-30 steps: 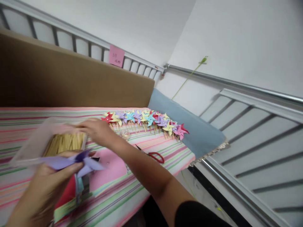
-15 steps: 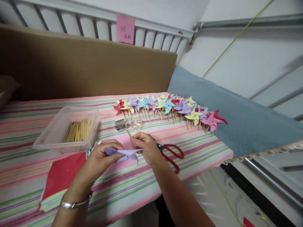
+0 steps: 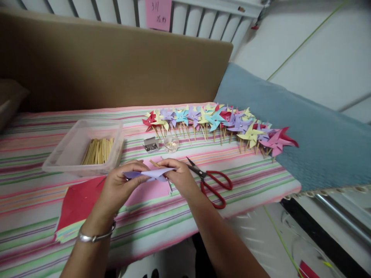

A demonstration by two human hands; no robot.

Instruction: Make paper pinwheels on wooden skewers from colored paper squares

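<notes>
Both hands hold a folded purple paper pinwheel (image 3: 149, 174) over a pink paper sheet (image 3: 145, 193) on the striped cloth. My left hand (image 3: 120, 185) pinches its left side, fingers closed. My right hand (image 3: 181, 177) pinches its right side and also grips a thin wooden stick (image 3: 154, 163) that pokes out behind the paper. A silver bangle (image 3: 95, 236) sits on my left wrist.
Red-handled scissors (image 3: 213, 181) lie just right of my right hand. A clear tub of wooden sticks (image 3: 87, 148) stands at the left, above a stack of coloured paper (image 3: 77, 204). A small pin box (image 3: 151, 145) and a clear cup (image 3: 171, 143) sit before a row of finished pinwheels (image 3: 220, 123). Behind stands a cardboard sheet (image 3: 116, 65).
My right hand came back from the stick tub to the purple pinwheel, and both hands now hold it. The view dropped down onto the cloth.
</notes>
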